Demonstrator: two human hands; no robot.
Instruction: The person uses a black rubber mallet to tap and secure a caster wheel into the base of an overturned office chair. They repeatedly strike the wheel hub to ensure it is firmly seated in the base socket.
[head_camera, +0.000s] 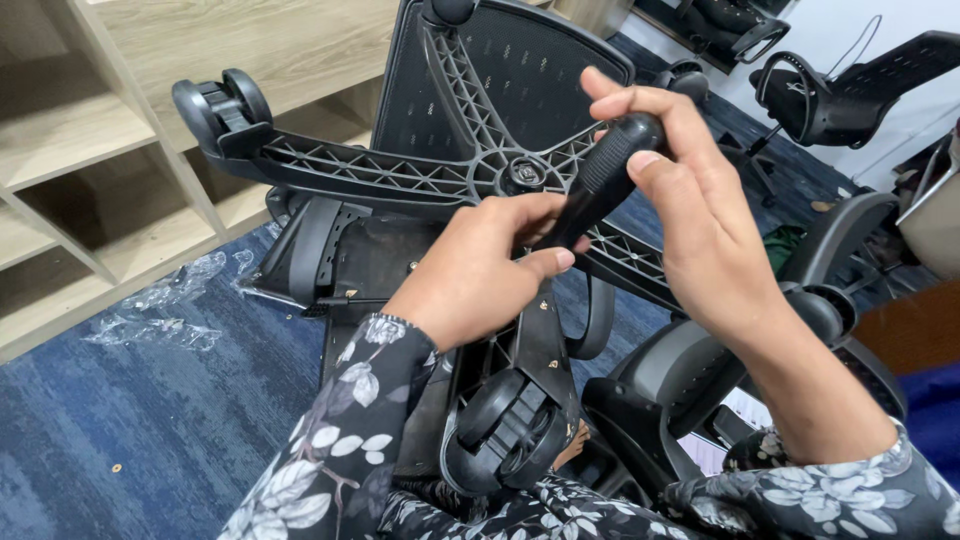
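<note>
An office chair lies upturned in front of me, its black star-shaped base (400, 170) facing up with a caster wheel (220, 105) at the far left arm and another caster (505, 430) near my lap. A black tool handle (600, 180) points down toward the base near its hub (522, 175). My left hand (480, 270) grips the lower part of the handle. My right hand (690, 200) wraps around its rounded top end. The tool's tip is hidden behind my left fingers.
Light wooden shelving (90, 170) stands at the left. Crumpled clear plastic wrap (170, 310) lies on the blue carpet (150, 420). More black chair parts (850, 90) sit at the back right, and a chair armrest (690, 370) is by my right forearm.
</note>
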